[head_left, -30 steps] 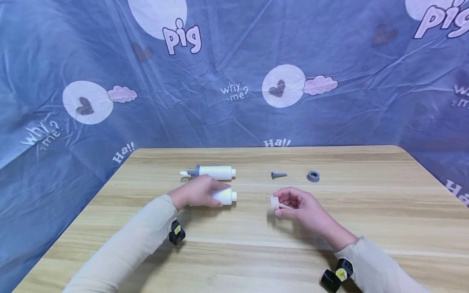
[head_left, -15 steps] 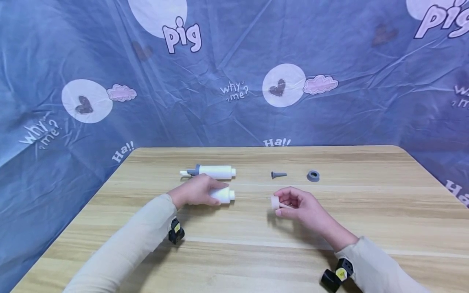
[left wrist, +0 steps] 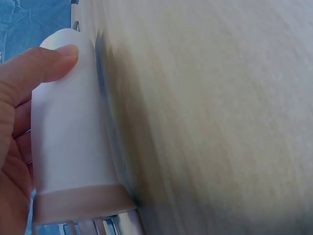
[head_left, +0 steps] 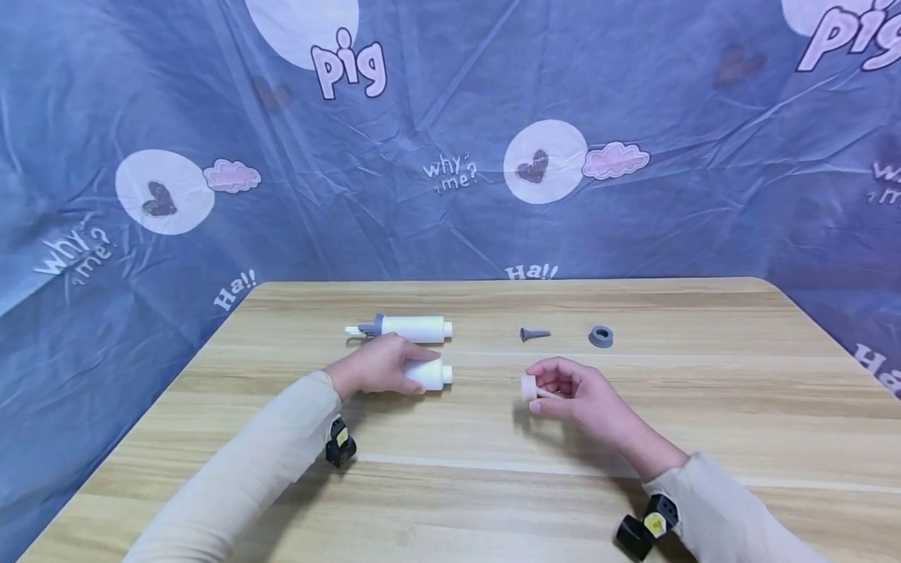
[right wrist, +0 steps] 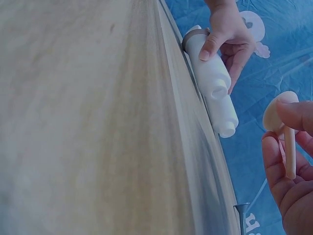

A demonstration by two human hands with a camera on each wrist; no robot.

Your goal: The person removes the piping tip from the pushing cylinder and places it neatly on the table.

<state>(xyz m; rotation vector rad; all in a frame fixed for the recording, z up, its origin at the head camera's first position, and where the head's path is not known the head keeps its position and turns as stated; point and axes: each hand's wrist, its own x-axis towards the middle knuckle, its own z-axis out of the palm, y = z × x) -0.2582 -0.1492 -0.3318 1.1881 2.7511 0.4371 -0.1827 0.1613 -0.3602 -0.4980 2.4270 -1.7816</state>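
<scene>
My left hand [head_left: 380,366] grips a white cylindrical bottle [head_left: 428,375] with a narrow neck, lying on its side with the neck pointing right. In the left wrist view, the thumb presses on the side of the bottle [left wrist: 73,132], and a brownish-grey collar rings its near end. My right hand [head_left: 580,399], to the right, pinches a small white round cap [head_left: 529,389] between thumb and fingers. A thin stem [right wrist: 290,154] runs from the cap back toward the palm, as the right wrist view shows. Cap and bottle are apart.
Behind the left hand lies a similar white bottle [head_left: 414,330] with a grey collar and a pale tip at its left end. Farther right on the wooden table [head_left: 450,500] are a small grey cone-shaped piece [head_left: 535,335] and a grey ring [head_left: 601,337]. A blue printed cloth [head_left: 394,227] hangs behind.
The bottle in my left hand has shifted very slightly to the left. My right hand holds the cap in the same place.
</scene>
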